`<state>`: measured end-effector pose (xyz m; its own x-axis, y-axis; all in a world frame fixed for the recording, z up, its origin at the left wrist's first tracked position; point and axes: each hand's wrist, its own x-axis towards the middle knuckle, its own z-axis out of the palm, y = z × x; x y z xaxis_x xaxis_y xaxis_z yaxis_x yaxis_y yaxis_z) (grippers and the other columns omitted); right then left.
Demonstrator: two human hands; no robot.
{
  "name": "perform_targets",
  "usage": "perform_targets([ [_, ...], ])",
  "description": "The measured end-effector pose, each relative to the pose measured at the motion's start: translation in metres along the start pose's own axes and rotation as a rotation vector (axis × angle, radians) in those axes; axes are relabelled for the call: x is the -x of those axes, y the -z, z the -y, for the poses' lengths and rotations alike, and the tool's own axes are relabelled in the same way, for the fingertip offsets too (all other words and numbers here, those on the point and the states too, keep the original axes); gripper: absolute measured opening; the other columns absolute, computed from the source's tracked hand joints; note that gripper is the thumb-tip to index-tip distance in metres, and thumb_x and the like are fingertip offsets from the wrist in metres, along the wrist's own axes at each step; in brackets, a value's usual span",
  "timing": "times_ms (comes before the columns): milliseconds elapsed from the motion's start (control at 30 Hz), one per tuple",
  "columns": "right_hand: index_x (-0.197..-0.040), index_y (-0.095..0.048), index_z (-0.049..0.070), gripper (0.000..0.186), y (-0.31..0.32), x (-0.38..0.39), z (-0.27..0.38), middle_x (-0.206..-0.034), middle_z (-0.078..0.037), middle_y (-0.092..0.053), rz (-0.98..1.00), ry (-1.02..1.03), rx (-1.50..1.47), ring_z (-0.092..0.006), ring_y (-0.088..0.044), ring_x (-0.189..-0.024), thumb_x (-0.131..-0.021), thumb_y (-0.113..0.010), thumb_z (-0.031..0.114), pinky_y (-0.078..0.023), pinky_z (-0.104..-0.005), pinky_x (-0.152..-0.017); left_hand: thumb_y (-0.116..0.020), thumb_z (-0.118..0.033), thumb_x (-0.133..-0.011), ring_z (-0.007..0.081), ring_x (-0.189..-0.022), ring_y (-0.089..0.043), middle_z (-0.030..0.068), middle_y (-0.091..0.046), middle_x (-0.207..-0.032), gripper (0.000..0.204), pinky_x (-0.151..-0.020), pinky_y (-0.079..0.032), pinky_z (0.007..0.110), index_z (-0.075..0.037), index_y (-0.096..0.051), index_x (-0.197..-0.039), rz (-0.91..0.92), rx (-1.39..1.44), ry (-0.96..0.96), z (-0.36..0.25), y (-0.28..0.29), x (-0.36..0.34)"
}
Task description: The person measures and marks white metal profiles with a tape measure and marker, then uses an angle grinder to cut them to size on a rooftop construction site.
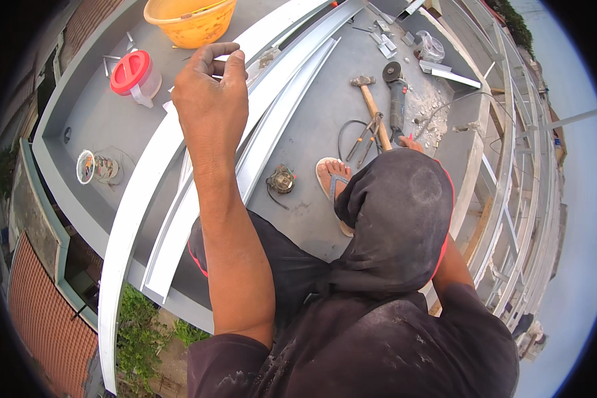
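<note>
My left hand is raised over long white metal strips, its fingers curled toward the thumb; whatever they may hold is too small or hidden to make out. My right hand is mostly hidden behind my raised knee, with a few fingers showing by the rear end of an angle grinder. Beside the grinder lie a wooden-handled hammer and pincers. A tape measure rests on the grey surface left of my sandalled foot.
An orange bucket, red-lidded jug and clear container stand at left. Small metal offcuts and rubble lie at right. Metal framework runs along the right; roofs and plants show below the left edge.
</note>
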<state>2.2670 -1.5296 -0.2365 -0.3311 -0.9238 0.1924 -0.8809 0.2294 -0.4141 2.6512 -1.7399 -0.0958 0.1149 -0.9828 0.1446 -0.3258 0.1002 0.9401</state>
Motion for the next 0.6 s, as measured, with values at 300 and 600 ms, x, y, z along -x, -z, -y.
perform_targets([
  [300,-0.132,-0.063,0.008,0.038,-0.036,-0.056,0.120,-0.119,-0.015,-0.067,0.192,0.387,-0.076,-0.0333,-0.068,-0.107,-0.095,-0.069,0.018,-0.056,-0.0425,-0.090,-0.073,-0.023,-0.098,0.0083,-0.062,-0.060,0.0059,-0.071,-0.076,0.027,-0.060,-0.048,0.024,0.001,-0.076,-0.110,-0.251,0.139,0.030,-0.010,0.063,0.010],
  [600,-0.127,-0.063,0.008,0.044,-0.173,-0.073,0.097,-0.121,-0.014,-0.065,0.241,0.902,-0.119,-0.0341,-0.060,-0.124,-0.087,-0.076,0.023,-0.048,-0.0491,-0.107,-0.072,-0.026,-0.102,0.0068,-0.067,-0.058,0.0032,-0.068,-0.079,0.029,-0.061,-0.044,0.022,-0.002,-0.076,-0.118,-0.299,-0.222,0.052,-0.012,0.129,0.060],
])
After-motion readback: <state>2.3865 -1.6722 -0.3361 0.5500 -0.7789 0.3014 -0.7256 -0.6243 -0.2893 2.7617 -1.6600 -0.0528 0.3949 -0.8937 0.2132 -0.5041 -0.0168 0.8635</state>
